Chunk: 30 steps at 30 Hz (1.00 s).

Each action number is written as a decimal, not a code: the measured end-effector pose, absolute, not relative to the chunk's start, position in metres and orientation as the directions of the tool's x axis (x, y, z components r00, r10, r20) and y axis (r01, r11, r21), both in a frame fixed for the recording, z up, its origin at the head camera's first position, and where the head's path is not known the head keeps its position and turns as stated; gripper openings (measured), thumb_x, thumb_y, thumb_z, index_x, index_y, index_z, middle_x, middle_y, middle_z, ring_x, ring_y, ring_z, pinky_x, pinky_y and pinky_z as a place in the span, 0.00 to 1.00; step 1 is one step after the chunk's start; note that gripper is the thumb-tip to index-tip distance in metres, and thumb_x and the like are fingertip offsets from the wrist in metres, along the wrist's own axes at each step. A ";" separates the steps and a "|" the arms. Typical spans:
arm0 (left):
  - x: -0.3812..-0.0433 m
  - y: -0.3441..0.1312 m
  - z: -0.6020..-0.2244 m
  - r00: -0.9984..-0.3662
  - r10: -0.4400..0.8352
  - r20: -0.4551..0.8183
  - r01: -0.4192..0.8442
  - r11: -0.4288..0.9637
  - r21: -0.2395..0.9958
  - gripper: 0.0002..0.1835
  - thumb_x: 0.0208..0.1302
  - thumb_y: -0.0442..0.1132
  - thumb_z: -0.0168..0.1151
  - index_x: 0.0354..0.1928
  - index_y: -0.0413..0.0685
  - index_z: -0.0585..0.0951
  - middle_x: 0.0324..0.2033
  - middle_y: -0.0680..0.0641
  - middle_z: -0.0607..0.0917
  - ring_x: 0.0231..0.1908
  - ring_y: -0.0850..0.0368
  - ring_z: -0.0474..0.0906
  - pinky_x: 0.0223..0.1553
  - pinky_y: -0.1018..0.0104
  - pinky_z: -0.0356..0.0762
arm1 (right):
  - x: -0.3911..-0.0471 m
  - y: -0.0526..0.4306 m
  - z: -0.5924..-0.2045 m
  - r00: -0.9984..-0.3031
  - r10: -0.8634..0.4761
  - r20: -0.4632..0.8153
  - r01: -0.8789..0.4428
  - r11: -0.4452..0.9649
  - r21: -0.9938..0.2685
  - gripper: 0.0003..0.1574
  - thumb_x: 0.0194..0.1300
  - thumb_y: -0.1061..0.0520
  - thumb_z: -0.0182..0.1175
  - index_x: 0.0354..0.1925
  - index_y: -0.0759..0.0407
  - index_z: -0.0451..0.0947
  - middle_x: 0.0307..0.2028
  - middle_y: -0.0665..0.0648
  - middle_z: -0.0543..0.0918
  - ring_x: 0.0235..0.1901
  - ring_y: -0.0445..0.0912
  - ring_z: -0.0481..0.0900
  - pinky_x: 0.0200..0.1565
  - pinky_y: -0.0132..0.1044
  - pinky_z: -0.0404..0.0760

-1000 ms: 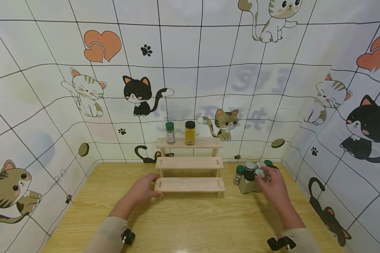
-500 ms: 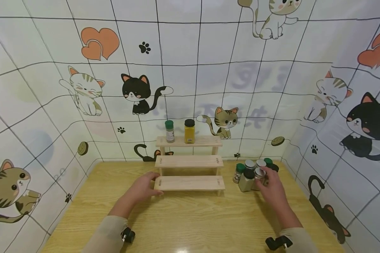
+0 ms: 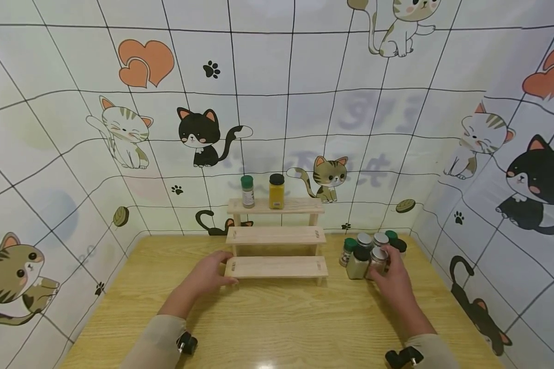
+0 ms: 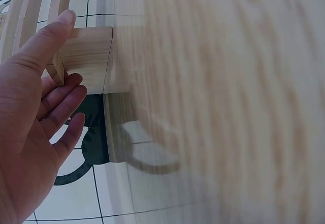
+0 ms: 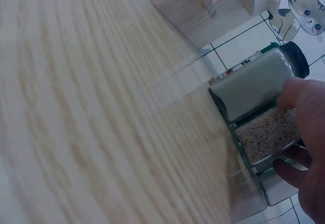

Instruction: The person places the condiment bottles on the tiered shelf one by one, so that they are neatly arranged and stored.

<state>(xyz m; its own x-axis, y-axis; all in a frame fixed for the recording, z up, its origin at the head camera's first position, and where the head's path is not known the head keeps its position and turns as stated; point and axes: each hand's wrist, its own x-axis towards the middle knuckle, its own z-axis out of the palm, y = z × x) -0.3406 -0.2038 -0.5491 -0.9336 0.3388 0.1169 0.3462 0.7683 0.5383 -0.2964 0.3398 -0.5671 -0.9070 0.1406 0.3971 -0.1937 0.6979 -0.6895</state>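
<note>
A three-step wooden rack (image 3: 276, 267) stands on the table. My left hand (image 3: 206, 275) holds the left end of its lowest step, thumb on top and fingers curled below the board (image 4: 57, 69) in the left wrist view. To the right of the rack, my right hand (image 3: 394, 279) grips a silver-lidded seasoning jar (image 3: 378, 254) between thumb and fingers. Coarse speckled grains fill this glass jar (image 5: 269, 135) in the right wrist view; the hand covers its top there. Beside it stands a black-lidded jar (image 5: 254, 84) of pale powder.
On the top step are a green-capped shaker (image 3: 248, 192) and a yellow jar with a black lid (image 3: 276, 192). Several more jars crowd around the right hand, including a green-capped one (image 3: 348, 251). A cat-printed sheet (image 3: 268, 118) encloses the back and sides of the table.
My right hand has shifted slightly left and lower around the silver-lidded jar. The black-lidded jar beside it has moved slightly left. My left hand stays on the rack.
</note>
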 end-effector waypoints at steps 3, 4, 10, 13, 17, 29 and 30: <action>-0.341 -0.204 -0.549 -0.933 0.340 0.118 0.347 0.766 0.541 0.42 0.57 0.51 0.89 0.68 0.40 0.82 0.60 0.42 0.86 0.60 0.42 0.84 0.63 0.40 0.81 | -0.297 0.338 -0.569 -0.902 0.175 0.394 -0.175 0.686 -0.706 0.47 0.66 0.70 0.71 0.76 0.64 0.61 0.67 0.71 0.73 0.63 0.66 0.76 0.56 0.55 0.78; -0.341 -0.204 -0.549 -0.933 0.339 0.118 0.346 0.764 0.544 0.41 0.57 0.50 0.89 0.68 0.40 0.82 0.60 0.42 0.86 0.59 0.42 0.84 0.63 0.40 0.81 | -0.297 0.338 -0.570 -0.901 0.186 0.393 -0.171 0.679 -0.714 0.47 0.65 0.71 0.71 0.76 0.64 0.61 0.66 0.70 0.73 0.63 0.64 0.76 0.56 0.49 0.77; -0.339 -0.204 -0.548 -0.935 0.334 0.117 0.341 0.759 0.554 0.41 0.56 0.49 0.90 0.68 0.40 0.82 0.60 0.41 0.86 0.60 0.41 0.84 0.64 0.40 0.81 | -0.296 0.336 -0.578 -0.891 0.236 0.387 -0.165 0.628 -0.761 0.47 0.62 0.71 0.69 0.75 0.62 0.62 0.65 0.68 0.74 0.60 0.58 0.75 0.51 0.29 0.70; -0.339 -0.204 -0.548 -0.935 0.337 0.115 0.342 0.762 0.550 0.41 0.57 0.49 0.89 0.69 0.39 0.82 0.61 0.40 0.86 0.60 0.41 0.84 0.64 0.40 0.81 | -0.293 0.335 -0.579 -0.883 0.269 0.384 -0.150 0.615 -0.774 0.49 0.60 0.71 0.68 0.76 0.60 0.62 0.66 0.66 0.73 0.60 0.57 0.74 0.51 0.31 0.70; -0.339 -0.204 -0.548 -0.935 0.335 0.119 0.344 0.767 0.542 0.42 0.57 0.49 0.89 0.69 0.39 0.81 0.60 0.40 0.86 0.60 0.41 0.84 0.63 0.40 0.81 | -0.291 0.333 -0.574 -0.869 0.331 0.367 -0.122 0.575 -0.809 0.50 0.59 0.70 0.67 0.77 0.55 0.62 0.68 0.63 0.71 0.61 0.56 0.73 0.51 0.31 0.70; -0.339 -0.204 -0.547 -0.932 0.341 0.121 0.350 0.769 0.535 0.42 0.57 0.50 0.89 0.70 0.39 0.81 0.60 0.40 0.86 0.60 0.40 0.84 0.63 0.40 0.81 | -0.289 0.325 -0.556 -0.786 0.387 0.481 -0.214 0.560 -0.800 0.46 0.63 0.71 0.66 0.77 0.56 0.67 0.66 0.59 0.74 0.55 0.45 0.70 0.50 0.32 0.70; -0.339 -0.204 -0.547 -0.933 0.340 0.121 0.350 0.769 0.535 0.43 0.57 0.50 0.89 0.70 0.39 0.81 0.60 0.40 0.86 0.60 0.40 0.84 0.63 0.40 0.81 | -0.289 0.325 -0.555 -0.778 0.390 0.493 -0.225 0.560 -0.797 0.47 0.63 0.71 0.66 0.77 0.56 0.67 0.66 0.59 0.74 0.55 0.45 0.70 0.50 0.31 0.70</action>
